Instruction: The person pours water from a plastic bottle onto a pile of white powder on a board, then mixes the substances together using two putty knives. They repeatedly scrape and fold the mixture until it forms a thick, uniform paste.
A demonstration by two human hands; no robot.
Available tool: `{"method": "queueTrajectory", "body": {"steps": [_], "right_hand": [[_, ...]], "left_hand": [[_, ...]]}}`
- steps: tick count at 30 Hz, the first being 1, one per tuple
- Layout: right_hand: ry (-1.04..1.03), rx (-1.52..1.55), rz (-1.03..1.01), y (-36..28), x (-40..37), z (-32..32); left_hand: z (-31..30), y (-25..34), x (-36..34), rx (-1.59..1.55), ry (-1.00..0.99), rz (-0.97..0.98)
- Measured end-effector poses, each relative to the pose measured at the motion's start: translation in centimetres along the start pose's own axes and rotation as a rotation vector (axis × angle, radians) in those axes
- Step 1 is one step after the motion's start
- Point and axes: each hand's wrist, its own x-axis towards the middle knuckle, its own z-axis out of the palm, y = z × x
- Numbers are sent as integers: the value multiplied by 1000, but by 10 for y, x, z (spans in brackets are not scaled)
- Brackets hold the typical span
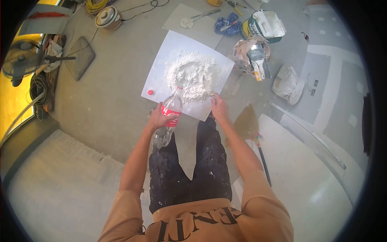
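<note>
A clear plastic bottle (162,136) with a red label is tilted, its neck reaching over the near edge of a white board (160,70). My left hand (158,117) is wrapped round the bottle at its label. White powder (193,72) lies heaped on the board, with a hollow in its upper part. A red cap (150,92) rests near the board's left corner. At the board's near right edge, my right hand (218,105) is closed on something small that I cannot make out, beside the powder.
Buckets (264,28), a plastic bag with a wide blade (258,54) and a white sack (288,85) stand at the right. A broom (246,121) lies near my right forearm. A lidded pot (108,18) and a fan (22,58) are at the left.
</note>
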Motion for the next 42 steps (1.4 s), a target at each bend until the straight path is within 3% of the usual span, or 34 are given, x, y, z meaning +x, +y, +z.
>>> {"method": "queueTrajectory", "body": {"steps": [6,9,12,14,22,26,30,32,36,42], "right_hand": [[-65,200,234,8,-30,-5],[-110,236,201,-20,-31,12],[-85,142,34,-46,-23,41],[-107,114,45,-56,-20,39],[15,-148,105,-14,-1,7],[93,-15,73,-29,45,4],[80,58,147,-64,74,30],[28,73,69,-76,71,41],[-134,29,-40,-64,40,34],[54,-111,77,-26,44,-3]], "left_hand": [[-15,30,-16,1,11,34],[-22,58,-31,-64,-36,64],[-12,46,-29,-80,-31,79],[-9,40,-30,-58,-36,73],[-9,48,-36,43,-65,58],[-4,42,-30,75,-56,40],[2,41,-24,98,-48,-2],[2,45,-22,74,-35,2],[2,48,-15,58,-23,5],[-5,52,-7,66,-34,27]]}}
